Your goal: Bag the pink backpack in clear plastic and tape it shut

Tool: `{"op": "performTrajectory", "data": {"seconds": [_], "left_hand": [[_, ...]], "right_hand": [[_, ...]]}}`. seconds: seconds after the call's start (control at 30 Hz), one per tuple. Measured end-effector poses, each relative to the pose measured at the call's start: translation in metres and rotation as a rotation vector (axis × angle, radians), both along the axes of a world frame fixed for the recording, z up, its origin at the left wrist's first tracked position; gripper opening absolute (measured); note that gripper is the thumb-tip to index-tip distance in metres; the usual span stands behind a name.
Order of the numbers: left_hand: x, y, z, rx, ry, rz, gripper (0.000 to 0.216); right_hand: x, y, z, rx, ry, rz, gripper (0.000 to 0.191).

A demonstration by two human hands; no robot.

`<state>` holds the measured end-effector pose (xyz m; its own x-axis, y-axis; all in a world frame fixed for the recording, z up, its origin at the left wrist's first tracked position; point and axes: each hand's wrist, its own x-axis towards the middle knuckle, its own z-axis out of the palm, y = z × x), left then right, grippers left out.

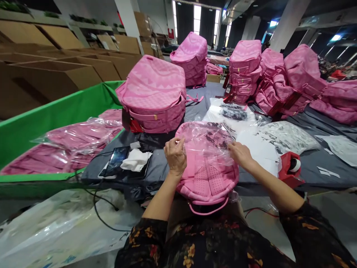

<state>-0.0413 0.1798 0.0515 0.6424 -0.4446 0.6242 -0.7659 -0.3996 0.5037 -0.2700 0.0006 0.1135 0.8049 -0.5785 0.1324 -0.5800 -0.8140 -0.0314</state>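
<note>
A pink backpack (208, 178) lies in front of me at the table's near edge, its perforated back panel up and its top handle hanging toward my body. A clear plastic bag (205, 139) with black print covers its far part. My left hand (176, 155) pinches the bag's edge on the left side. On the right, my right hand (240, 153) is closed on the bag's other edge. The bag's opening lies across the backpack between both hands; its near part is bare of plastic.
Stacked pink backpacks (156, 93) stand behind on the grey cloth table. Bagged backpacks fill a green-walled bin (64, 100) at left. A tablet (117, 162), white tissue (136, 160), red tape dispenser (291, 169) and printed plastic bags (287, 136) lie around. Cardboard boxes (55, 74) stand beyond.
</note>
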Motion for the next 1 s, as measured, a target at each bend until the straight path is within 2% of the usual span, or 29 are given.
{"op": "performTrajectory", "data": {"seconds": [0.07, 0.13, 0.23, 0.3, 0.37, 0.43, 0.5, 0.57, 0.6, 0.63, 0.67, 0.7, 0.73, 0.77, 0.8, 0.83, 0.87, 0.93, 1.0], "left_hand": [[-0.012, 0.011, -0.007, -0.033, -0.021, -0.023, 0.044], [-0.025, 0.018, -0.016, -0.079, -0.010, -0.059, 0.041], [-0.029, 0.028, -0.028, -0.103, 0.023, -0.084, 0.034], [-0.021, 0.037, -0.033, -0.089, 0.021, -0.048, 0.032], [-0.009, 0.048, -0.037, -0.110, 0.001, 0.026, 0.030], [0.002, 0.059, -0.041, -0.134, -0.023, 0.079, 0.026], [0.009, 0.065, -0.044, -0.115, -0.037, 0.072, 0.023], [0.017, 0.061, -0.045, -0.063, -0.006, 0.008, 0.025], [0.023, 0.053, -0.043, -0.040, 0.037, -0.036, 0.028], [0.029, 0.043, -0.039, -0.024, 0.099, -0.077, 0.030], [0.036, 0.029, -0.033, -0.021, 0.180, -0.110, 0.029], [0.044, 0.012, -0.024, -0.030, 0.285, -0.135, 0.025], [0.052, -0.008, -0.013, -0.050, 0.430, -0.159, 0.017], [0.061, -0.030, 0.000, -0.082, 0.590, -0.176, 0.006], [0.069, -0.052, 0.015, -0.112, 0.766, -0.199, 0.007], [0.076, -0.075, 0.032, -0.139, 0.949, -0.235, 0.015], [0.084, -0.096, 0.049, -0.164, 1.041, -0.261, 0.019], [0.102, -0.129, 0.083, -0.213, 1.107, -0.299, 0.023], [0.121, -0.143, 0.110, -0.351, 1.028, -0.343, 0.028]], "right_hand": [[-0.025, -0.008, -0.018, 0.093, -0.189, -0.165, 0.014], [-0.043, -0.012, -0.033, 0.205, -0.479, -0.292, 0.012], [-0.063, -0.008, -0.047, 0.227, -0.775, -0.372, 0.017], [-0.077, 0.001, -0.053, 0.196, -0.724, -0.269, 0.021], [-0.093, 0.012, -0.056, 0.190, -0.509, -0.123, 0.018], [-0.113, 0.019, -0.059, 0.143, -0.284, -0.080, 0.012], [-0.132, 0.017, -0.061, 0.033, -0.146, -0.164, 0.017], [-0.144, 0.005, -0.061, -0.050, -0.126, -0.308, 0.023], [-0.146, -0.005, -0.061, -0.036, -0.151, -0.381, 0.022], [-0.145, -0.016, -0.060, 0.042, -0.191, -0.454, 0.018], [-0.141, -0.029, -0.058, 0.183, -0.246, -0.524, 0.012], [-0.133, -0.043, -0.054, 0.379, -0.315, -0.582, 0.006], [-0.121, -0.058, -0.048, 0.604, -0.402, -0.612, 0.010], [-0.107, -0.073, -0.039, 0.815, -0.513, -0.607, 0.017], [-0.091, -0.090, -0.028, 0.973, -0.637, -0.573, 0.023], [-0.075, -0.107, -0.015, 1.065, -0.762, -0.520, 0.029], [-0.059, -0.123, 0.001, 1.095, -0.875, -0.459, 0.033], [-0.033, -0.155, 0.031, 1.034, -0.998, -0.371, 0.043], [-0.017, -0.179, 0.053, 0.815, -1.065, -0.247, 0.046]]}}
